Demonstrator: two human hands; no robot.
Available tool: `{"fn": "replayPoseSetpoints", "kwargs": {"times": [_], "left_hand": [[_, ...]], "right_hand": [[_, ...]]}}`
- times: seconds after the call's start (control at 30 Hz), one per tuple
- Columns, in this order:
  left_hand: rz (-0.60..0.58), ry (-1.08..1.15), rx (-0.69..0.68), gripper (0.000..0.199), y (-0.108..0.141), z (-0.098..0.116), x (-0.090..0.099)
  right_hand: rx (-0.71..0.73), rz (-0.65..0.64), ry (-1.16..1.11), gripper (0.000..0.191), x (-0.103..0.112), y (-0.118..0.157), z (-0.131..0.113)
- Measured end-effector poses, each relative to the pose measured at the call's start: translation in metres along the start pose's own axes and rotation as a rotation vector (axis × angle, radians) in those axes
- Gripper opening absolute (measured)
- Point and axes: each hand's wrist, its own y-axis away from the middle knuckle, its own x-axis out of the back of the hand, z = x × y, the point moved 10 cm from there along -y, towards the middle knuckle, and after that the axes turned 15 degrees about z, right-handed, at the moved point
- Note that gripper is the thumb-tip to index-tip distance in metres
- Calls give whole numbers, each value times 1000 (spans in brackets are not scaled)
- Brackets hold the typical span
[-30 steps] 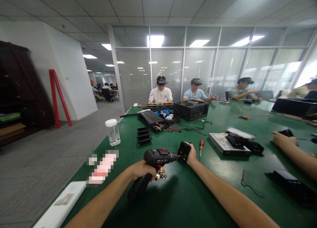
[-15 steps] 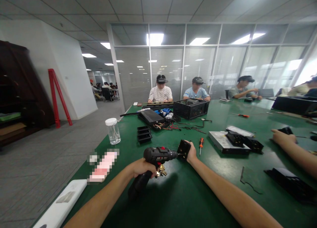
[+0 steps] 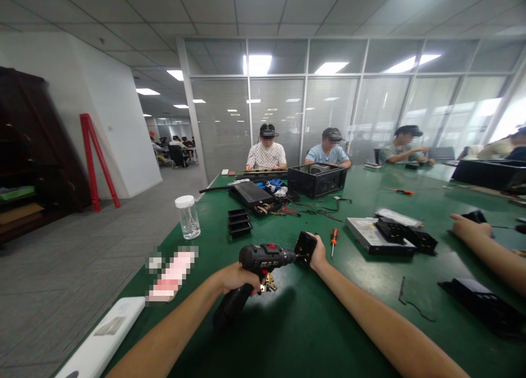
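My left hand (image 3: pixel 241 278) is closed round the grip of a black cordless drill (image 3: pixel 267 257), which lies level and points right. The drill's tip meets a small black plastic part (image 3: pixel 304 247) that my right hand (image 3: pixel 319 253) holds upright from its right side. Whether the bit sits in a screw is too small to tell. Below the drill, several small brass-coloured metal pieces (image 3: pixel 269 284) lie on the green table (image 3: pixel 287 328). An orange-handled screwdriver (image 3: pixel 334 240) lies just right of my right hand.
A clear jar (image 3: pixel 189 219) with a white lid stands left, near black trays (image 3: pixel 239 223). A white power strip (image 3: pixel 107 334) lines the left edge. A silver drive (image 3: pixel 370 241) with black parts lies right; a co-worker's hand (image 3: pixel 472 225) is beyond. A black computer case (image 3: pixel 318 181) stands at the back.
My hands, the drill and the black part stay almost still. Across the table, the person in light blue has shifted slightly to the right.
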Motion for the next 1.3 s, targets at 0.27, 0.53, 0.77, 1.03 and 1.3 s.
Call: {"fn": "replayPoseSetpoints", "kwargs": {"times": [0.27, 0.53, 0.77, 1.03, 1.3], "left_hand": [[-5, -15, -4, 13, 1, 1, -2], [-2, -17, -15, 15, 0, 0, 1], [-18, -4, -7, 15, 2, 2, -2], [-18, 16, -3, 14, 2, 2, -3], [-16, 31, 8, 16, 2, 1, -3]], "right_hand": [[-39, -4, -12, 24, -1, 1, 3], [-17, 9, -10, 23, 1, -1, 2], [-6, -8, -2, 24, -1, 0, 1], [-18, -9, 9, 23, -4, 6, -2], [18, 4, 12, 23, -4, 8, -7]]}}
